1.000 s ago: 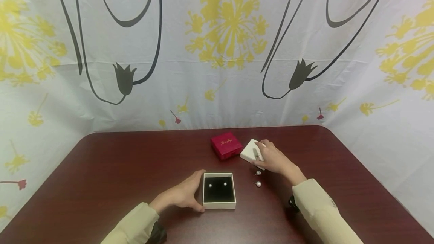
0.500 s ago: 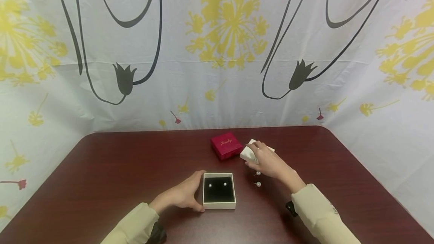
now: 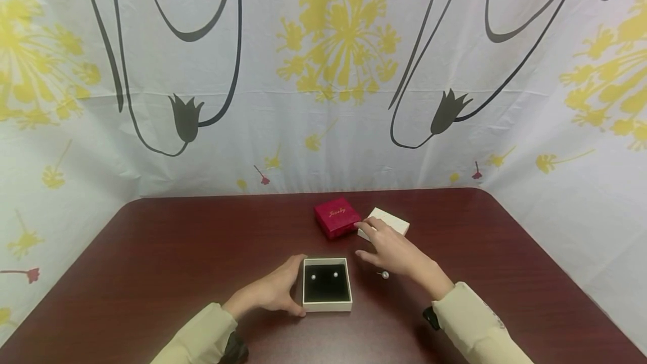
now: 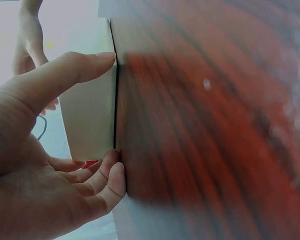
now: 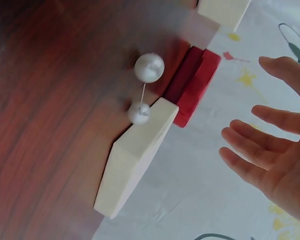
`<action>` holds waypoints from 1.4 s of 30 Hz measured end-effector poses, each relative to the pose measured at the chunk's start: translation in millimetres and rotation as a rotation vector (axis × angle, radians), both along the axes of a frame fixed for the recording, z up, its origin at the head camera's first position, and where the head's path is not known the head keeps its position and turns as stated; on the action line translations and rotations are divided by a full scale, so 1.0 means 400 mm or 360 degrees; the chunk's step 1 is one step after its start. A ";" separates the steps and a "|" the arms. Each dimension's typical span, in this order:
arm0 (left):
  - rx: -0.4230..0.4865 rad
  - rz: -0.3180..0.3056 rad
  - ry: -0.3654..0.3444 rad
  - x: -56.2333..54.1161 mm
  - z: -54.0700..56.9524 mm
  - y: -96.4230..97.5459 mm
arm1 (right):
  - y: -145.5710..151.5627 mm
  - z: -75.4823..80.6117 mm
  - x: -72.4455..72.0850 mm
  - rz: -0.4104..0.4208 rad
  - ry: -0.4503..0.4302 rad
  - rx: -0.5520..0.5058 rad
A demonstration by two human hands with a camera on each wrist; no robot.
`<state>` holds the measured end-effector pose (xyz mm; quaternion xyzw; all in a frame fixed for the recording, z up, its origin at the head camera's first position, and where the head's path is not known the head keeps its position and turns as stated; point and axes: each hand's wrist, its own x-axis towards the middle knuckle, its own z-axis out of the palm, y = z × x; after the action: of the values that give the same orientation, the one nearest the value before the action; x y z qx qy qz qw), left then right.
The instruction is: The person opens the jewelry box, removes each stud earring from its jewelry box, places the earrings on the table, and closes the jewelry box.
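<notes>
My left hand [image 3: 270, 288] holds the left side of an open white jewelry box [image 3: 326, 307] between thumb and fingers; the left wrist view shows the box wall [image 4: 92, 110] in that grip. Two small pearl earrings [image 3: 336, 275] sit in its black lining. My right hand [image 3: 399, 251], fingers loosely spread and holding nothing, hovers in front of a white square lid or box [image 3: 389, 219], partly covering it. Two larger pearl earrings lie on the table: one pearl [image 5: 149, 68] and the other [image 5: 139, 113] show in the right wrist view. In the head view my right hand hides one.
A red box [image 3: 337, 218] lettered "Jewelry" lies behind the open box, just left of the white lid or box. Everything rests on a dark red-brown wooden table [image 3: 212, 240]. A white patterned cloth [image 3: 323, 145] hangs behind its far edge.
My right hand has come off the white lid or box and moved left and slightly nearer, now covering one loose earring in the head view. My left hand and the open box stay put.
</notes>
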<state>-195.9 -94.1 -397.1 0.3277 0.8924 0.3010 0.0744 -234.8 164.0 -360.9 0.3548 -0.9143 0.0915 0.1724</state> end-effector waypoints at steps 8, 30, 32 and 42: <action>-0.0004 0.0001 0.0007 -0.001 -0.003 -0.001 | -0.017 -0.003 0.017 0.0137 -0.0034 0.0038; -0.0002 0.0011 0.0035 -0.001 -0.004 0.001 | -0.062 -0.034 0.062 0.0362 -0.0008 0.0138; 0.0000 0.0007 0.0040 -0.001 -0.005 0.001 | -0.066 -0.038 0.063 0.0392 0.0056 0.0156; 0.0024 -0.0016 0.0038 -0.001 -0.009 0.000 | -0.085 -0.040 0.073 0.0496 0.0076 0.0201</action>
<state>-196.4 -94.1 -400.9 0.3361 0.8894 0.3034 0.0628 -205.4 130.2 -377.1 0.5046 -0.8478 0.0509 0.1551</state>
